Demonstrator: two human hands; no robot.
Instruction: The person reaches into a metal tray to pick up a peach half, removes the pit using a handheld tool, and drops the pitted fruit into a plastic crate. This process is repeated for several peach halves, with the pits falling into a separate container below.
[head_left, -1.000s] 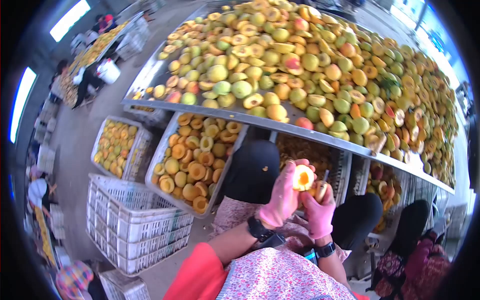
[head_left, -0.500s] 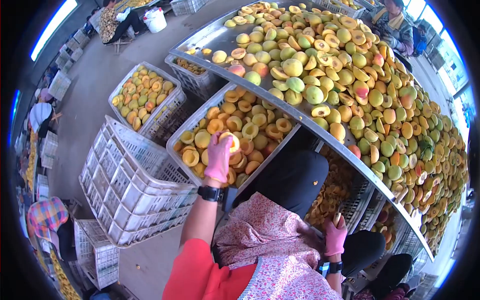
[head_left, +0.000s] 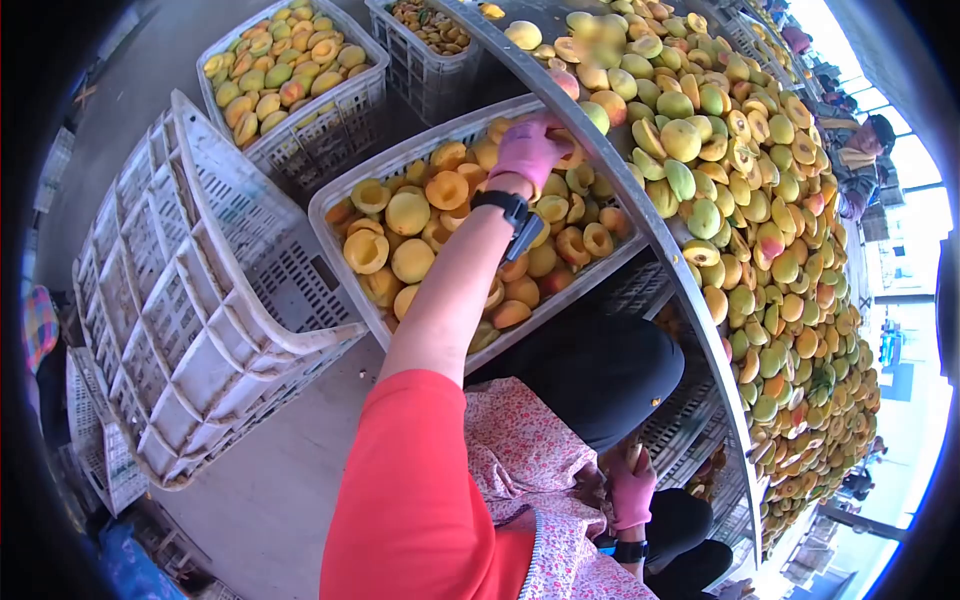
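The fruit halves (head_left: pixel 447 190), in the crate (head_left: pixel 400 153), should be light, soft and slippery, best held gently by the skin, while the left hand (head_left: pixel 530 155) hides whether its fingers grip one, and the right hand (head_left: pixel 632 492) grips a handle (head_left: pixel 633 457).

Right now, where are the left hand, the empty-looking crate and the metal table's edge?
left hand (head_left: pixel 530 156): head view, back of the glove
crate (head_left: pixel 200 300): head view, slatted side
metal table (head_left: pixel 634 190): head view, front rim
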